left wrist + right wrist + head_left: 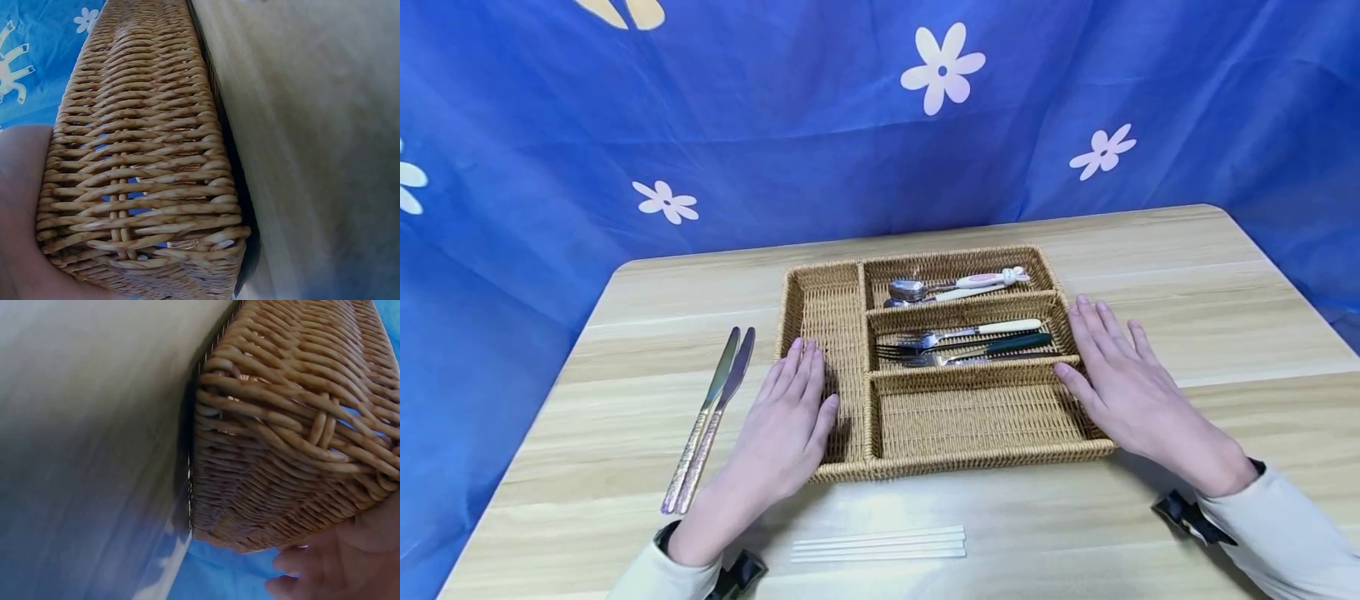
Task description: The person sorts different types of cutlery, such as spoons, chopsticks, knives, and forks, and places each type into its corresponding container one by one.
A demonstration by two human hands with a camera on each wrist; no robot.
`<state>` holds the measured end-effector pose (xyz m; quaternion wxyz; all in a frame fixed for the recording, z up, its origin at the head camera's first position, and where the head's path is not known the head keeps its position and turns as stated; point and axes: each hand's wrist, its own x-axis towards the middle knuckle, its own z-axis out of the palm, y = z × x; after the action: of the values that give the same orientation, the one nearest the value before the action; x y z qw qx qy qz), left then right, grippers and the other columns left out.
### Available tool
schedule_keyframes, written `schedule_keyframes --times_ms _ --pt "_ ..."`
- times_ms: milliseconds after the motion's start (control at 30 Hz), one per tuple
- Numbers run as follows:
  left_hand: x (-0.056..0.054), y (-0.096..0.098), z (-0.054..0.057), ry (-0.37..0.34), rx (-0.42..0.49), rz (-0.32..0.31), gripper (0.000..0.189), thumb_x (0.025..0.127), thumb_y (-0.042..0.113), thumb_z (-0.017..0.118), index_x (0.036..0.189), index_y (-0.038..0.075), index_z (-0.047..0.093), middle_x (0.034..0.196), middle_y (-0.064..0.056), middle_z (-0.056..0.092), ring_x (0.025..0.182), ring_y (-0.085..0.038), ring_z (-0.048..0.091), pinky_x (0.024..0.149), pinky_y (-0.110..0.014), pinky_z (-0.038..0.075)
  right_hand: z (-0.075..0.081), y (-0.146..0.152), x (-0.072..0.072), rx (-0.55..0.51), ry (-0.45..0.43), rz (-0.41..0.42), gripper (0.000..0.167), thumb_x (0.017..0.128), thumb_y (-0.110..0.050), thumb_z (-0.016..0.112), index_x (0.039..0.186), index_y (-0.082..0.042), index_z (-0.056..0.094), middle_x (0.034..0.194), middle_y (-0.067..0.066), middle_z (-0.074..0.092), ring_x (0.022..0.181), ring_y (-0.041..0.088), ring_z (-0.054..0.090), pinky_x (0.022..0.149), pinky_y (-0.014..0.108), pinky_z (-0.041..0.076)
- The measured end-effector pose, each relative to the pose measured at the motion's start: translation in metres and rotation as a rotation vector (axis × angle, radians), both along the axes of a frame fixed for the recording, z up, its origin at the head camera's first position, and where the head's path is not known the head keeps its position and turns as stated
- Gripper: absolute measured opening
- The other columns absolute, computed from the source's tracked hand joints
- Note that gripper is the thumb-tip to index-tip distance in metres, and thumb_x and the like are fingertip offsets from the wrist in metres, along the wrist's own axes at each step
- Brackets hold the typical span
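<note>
A woven wicker cutlery tray [992, 458] sits on the table between both hands. My left hand [786, 421] lies over its left rim with the fingers straight, and in the left wrist view the wicker side wall [144, 137] fills the middle. My right hand [1123, 375] rests at the right rim, fingers extended and thumb toward the front divider. Two spoons [908, 290], one with a white figured handle, lie in the back right compartment. Several forks [1018, 343] with white, dark green and other handles share the middle one. Bare wicker shows in the front right compartment.
Two table knives [707, 425] with patterned handles lie side by side left of the tray. Several thin pale sticks [878, 545] lie in a row near the front. A blue cloth [820, 125] with white flowers hangs behind the wooden table [1210, 283].
</note>
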<state>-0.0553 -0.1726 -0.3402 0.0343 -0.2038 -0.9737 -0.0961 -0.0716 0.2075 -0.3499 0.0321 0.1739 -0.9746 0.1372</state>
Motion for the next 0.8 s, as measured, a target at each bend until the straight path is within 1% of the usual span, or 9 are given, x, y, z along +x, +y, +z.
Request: schedule_keyframes --times_ms 67,133,300,333,467,567,700,800 --pt "-0.0002 -0.0003 -0.0006 0.001 -0.002 0.001 0.057 0.105 0.027 0.031 0.146 -0.012 0.021 0.155 -0.026 0.016 0.146 -0.035 0.006 0.118 -0.050 0.010 -0.0004 0.0004 -0.0006 0.011 0.008 0.001 0.067 0.106 -0.038 0.028 0.153 0.000 0.001 0.160 0.015 -0.005 0.147 0.034 -0.004 0.117 0.049 -0.011" --pt "-0.0001 -0.0003 -0.0013 0.000 -0.003 0.002 0.057 0.105 0.027 0.032 0.146 -0.012 0.022 0.155 -0.026 0.016 0.146 -0.035 0.006 0.118 -0.050 0.010 -0.0008 0.0011 -0.0008 0.020 0.018 0.008 0.065 0.106 -0.035 0.026 0.153 0.002 0.002 0.160 0.015 -0.007 0.147 0.034 -0.004 0.117 0.048 -0.010" --pt "0.0007 -0.0004 -0.0007 0.003 -0.002 0.004 0.057 0.105 0.026 0.033 0.146 -0.012 0.022 0.155 -0.026 0.017 0.146 -0.035 0.007 0.118 -0.050 0.010 -0.0015 0.0028 0.0000 0.023 0.046 0.034 0.061 0.106 -0.028 0.026 0.151 0.007 0.004 0.159 0.021 -0.006 0.146 0.039 0.000 0.118 0.049 -0.005" --pt "0.0007 -0.0003 -0.0009 0.005 -0.001 0.003 0.057 0.105 0.026 0.033 0.146 -0.012 0.022 0.155 -0.026 0.017 0.146 -0.035 0.007 0.118 -0.050 0.010 -0.0017 0.0030 0.0001 0.021 0.044 0.037 0.061 0.106 -0.027 0.027 0.151 0.007 0.003 0.159 0.022 -0.006 0.145 0.039 0.000 0.118 0.049 -0.006" --pt "0.0005 -0.0005 -0.0008 0.013 0.002 -0.001 0.057 0.105 0.026 0.032 0.146 -0.012 0.023 0.155 -0.026 0.017 0.146 -0.035 0.007 0.119 -0.050 0.009 -0.0021 0.0027 0.0001 0.012 0.035 0.037 0.062 0.105 -0.026 0.029 0.151 0.007 0.002 0.159 0.021 -0.007 0.146 0.038 0.000 0.119 0.046 -0.003" --pt "0.0004 -0.0007 -0.0007 0.012 0.001 -0.004 0.057 0.105 0.026 0.031 0.146 -0.013 0.023 0.155 -0.027 0.018 0.146 -0.035 0.007 0.118 -0.050 0.010 -0.0022 0.0022 0.0001 -0.004 0.040 0.048 0.062 0.105 -0.024 0.030 0.150 0.009 0.003 0.158 0.024 -0.004 0.146 0.039 0.003 0.119 0.045 0.000" --pt "0.0001 -0.0007 -0.0011 0.008 0.002 -0.003 0.057 0.105 0.027 0.030 0.146 -0.013 0.022 0.155 -0.027 0.017 0.146 -0.035 0.006 0.119 -0.050 0.009 -0.0024 0.0022 -0.0007 -0.020 0.051 0.062 0.061 0.105 -0.022 0.031 0.149 0.012 0.005 0.157 0.028 -0.001 0.145 0.042 0.006 0.119 0.045 0.001" --pt "-0.0003 0.0000 -0.0013 0.007 0.005 -0.004 0.057 0.105 0.027 0.030 0.146 -0.012 0.021 0.155 -0.026 0.017 0.146 -0.035 0.006 0.119 -0.050 0.009 -0.0026 0.0023 -0.0004 -0.015 0.048 0.053 0.061 0.105 -0.022 0.031 0.149 0.011 0.005 0.157 0.026 -0.002 0.145 0.041 0.005 0.119 0.045 0.001"
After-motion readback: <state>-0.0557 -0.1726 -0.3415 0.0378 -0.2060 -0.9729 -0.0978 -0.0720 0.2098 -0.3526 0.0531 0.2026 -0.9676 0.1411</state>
